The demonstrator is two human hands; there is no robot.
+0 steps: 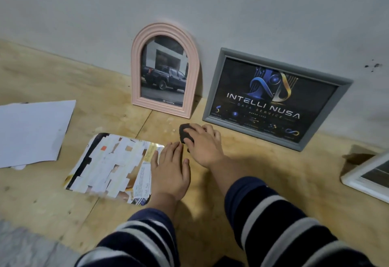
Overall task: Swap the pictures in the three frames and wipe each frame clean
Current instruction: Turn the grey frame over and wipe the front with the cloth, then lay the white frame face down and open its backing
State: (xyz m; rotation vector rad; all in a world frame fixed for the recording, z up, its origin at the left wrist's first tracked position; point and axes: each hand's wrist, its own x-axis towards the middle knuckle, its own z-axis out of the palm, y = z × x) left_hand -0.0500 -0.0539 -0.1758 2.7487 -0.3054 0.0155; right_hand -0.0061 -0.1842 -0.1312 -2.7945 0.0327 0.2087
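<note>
Gripping a dark cloth, the right hand nears the grey frame; left hand lies flat, fingers apart. A hard wipe could topple it.

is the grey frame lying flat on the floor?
No. The grey frame stands tilted back against the wall, beside the pink arched frame.

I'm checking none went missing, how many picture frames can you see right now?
3. A pink arched frame leans on the wall, a grey frame leans beside it on its right, and a white frame lies at the right edge, partly cut off. More could sit outside the view.
</note>
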